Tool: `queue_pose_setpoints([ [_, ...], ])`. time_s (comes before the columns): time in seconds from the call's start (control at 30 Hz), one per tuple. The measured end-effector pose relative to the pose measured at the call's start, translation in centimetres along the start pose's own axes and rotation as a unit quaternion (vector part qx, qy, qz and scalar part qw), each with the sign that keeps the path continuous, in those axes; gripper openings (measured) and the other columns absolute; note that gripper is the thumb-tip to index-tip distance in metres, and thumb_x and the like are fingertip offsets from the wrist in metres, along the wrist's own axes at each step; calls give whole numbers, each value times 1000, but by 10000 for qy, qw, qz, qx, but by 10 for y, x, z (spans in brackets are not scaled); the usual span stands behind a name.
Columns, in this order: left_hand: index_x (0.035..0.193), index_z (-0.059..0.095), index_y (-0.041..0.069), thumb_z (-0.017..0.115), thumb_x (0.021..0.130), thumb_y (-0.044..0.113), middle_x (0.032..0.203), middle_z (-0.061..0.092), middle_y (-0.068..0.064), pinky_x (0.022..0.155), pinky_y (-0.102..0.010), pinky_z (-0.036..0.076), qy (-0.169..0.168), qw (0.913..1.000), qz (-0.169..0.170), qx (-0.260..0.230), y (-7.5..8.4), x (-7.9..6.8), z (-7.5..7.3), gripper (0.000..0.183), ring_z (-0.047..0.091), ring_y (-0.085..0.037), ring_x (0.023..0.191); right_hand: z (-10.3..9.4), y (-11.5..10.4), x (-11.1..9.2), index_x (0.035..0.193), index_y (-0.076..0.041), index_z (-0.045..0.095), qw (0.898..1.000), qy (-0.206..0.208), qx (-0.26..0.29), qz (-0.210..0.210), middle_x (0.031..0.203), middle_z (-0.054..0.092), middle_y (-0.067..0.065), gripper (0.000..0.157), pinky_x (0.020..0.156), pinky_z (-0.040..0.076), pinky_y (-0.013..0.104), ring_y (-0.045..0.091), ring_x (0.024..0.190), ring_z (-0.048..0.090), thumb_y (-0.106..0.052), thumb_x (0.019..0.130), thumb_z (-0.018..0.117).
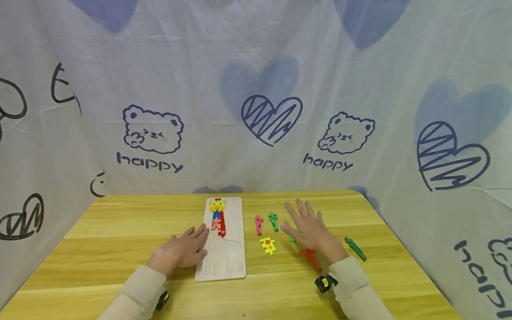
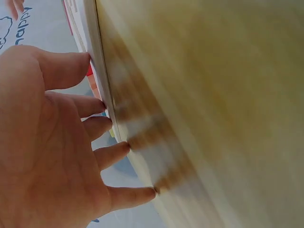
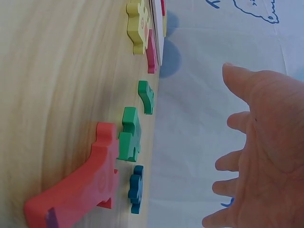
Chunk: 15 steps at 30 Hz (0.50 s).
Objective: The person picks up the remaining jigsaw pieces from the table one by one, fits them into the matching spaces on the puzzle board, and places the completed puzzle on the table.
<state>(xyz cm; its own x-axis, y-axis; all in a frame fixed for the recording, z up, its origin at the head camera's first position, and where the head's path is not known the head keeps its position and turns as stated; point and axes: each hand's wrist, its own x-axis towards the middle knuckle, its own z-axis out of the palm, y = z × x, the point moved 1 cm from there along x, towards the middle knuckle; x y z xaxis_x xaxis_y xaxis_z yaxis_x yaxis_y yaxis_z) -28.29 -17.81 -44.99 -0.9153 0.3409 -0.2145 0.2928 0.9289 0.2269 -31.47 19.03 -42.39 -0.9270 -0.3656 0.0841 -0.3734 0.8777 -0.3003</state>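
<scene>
A pale wooden puzzle board (image 1: 236, 213) lies lengthwise on the table. At its top sits a yellow giraffe-head piece (image 1: 217, 206), with blue, pink and red pieces (image 1: 222, 225) below it. My left hand (image 1: 184, 250) rests at the board's left edge, thumb and fingertips touching the edge and the table beside it. Spread and holding nothing, my right hand (image 1: 312, 231) hovers above the loose pieces. Beneath it are a red piece (image 3: 90, 180), a green piece (image 3: 129, 135) and a dark teal piece (image 3: 136, 190); the hand partly hides this group in the head view.
Between board and right hand lie a pink piece (image 1: 258, 225), a green piece (image 1: 273, 222) and a yellow piece (image 1: 268, 246). A dark green piece (image 1: 355, 249) is right of the right wrist. A printed white cloth (image 1: 208, 151) hangs behind the wooden table (image 1: 120, 231).
</scene>
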Motion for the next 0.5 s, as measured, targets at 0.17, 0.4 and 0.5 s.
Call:
queue_pose_setpoints([
  [0.17, 162, 33, 8, 54, 104, 33, 172, 25, -14, 114, -82, 23, -18, 9999, -1, -118, 0, 0, 0, 66, 29, -48, 154, 1, -1, 1, 166, -15, 22, 10000, 14, -19, -31, 171, 11, 29, 75, 116, 8, 85, 57, 156, 8, -48, 106, 51],
  [0.4, 162, 34, 11, 57, 104, 43, 171, 28, -15, 113, -81, 28, 17, 9999, 47, -91, -2, -2, -4, 70, 31, -49, 153, 2, -2, 1, 166, -16, 23, 10000, -13, -26, -6, 171, 11, 29, 73, 116, 7, 85, 56, 157, 6, -46, 106, 52],
  [0.5, 162, 34, 12, 56, 104, 46, 170, 27, -16, 113, -80, 28, -20, 10000, 32, -83, -2, -3, -5, 71, 30, -50, 153, 2, -2, 1, 166, -15, 23, 10000, -53, -17, 13, 171, 10, 28, 72, 116, 7, 84, 56, 157, 5, -45, 106, 52],
])
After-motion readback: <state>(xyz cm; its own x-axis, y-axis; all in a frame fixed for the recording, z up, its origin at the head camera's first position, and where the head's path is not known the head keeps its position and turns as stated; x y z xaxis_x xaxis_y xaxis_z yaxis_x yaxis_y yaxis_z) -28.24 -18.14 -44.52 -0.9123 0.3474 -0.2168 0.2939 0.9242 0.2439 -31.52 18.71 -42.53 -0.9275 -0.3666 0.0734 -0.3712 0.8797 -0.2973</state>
